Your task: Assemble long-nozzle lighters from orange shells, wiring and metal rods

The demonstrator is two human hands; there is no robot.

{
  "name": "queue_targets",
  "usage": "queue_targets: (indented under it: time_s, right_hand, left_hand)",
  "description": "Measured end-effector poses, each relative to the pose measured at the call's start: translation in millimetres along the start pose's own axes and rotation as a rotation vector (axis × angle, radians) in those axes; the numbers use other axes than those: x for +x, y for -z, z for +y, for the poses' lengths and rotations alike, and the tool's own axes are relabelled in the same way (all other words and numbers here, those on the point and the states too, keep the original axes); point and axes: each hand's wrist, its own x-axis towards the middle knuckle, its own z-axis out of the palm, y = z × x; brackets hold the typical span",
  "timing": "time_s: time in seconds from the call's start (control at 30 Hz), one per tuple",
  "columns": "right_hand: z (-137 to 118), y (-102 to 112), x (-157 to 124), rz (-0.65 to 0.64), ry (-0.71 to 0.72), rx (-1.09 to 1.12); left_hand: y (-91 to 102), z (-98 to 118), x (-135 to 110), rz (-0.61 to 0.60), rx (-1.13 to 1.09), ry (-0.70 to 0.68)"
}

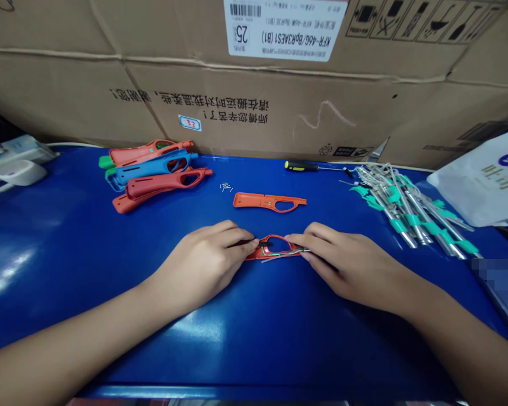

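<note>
An orange lighter shell half (250, 255) lies on the blue table between my hands, its inside facing up, with wire and small dark parts set in it. My left hand (209, 262) is closed on its left end, thumb and fingers pressed together there. On its right end, my right hand (342, 262) pinches the narrow neck, where a thin metal piece shows at the fingertips. A matching orange shell half (249, 201) rests just beyond, touched by neither hand. What lies under my left fingers is hidden.
Stacked red, blue and green shells (156, 180) lie at the back left, near small screws (226, 186). A yellow-black screwdriver (301, 166) lies before the cardboard box (152, 118). Metal tubes with teal tabs (410, 211) and a white bag (482, 180) are at right.
</note>
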Motion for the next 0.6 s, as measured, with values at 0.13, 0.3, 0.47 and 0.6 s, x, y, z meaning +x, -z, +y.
queue_targets:
  time_s: [0.13, 0.3, 0.47, 0.6]
  right_hand:
    - [1, 4, -1, -0.003, -0.063, 0.098]
    - [8, 8, -5, -0.015, -0.123, 0.241]
    - [13, 7, -3, -0.02, -0.062, 0.183]
    - [13, 5, 0, 0.005, -0.05, 0.095]
  left_hand:
    - [1.1, 3, -2, -0.017, 0.056, 0.007]
    - [1.1, 3, -5, -0.038, 0.091, -0.011]
    - [2.3, -1, -4, -0.06, 0.102, -0.017]
    - [2.2, -3, -3, -0.078, 0.082, -0.017]
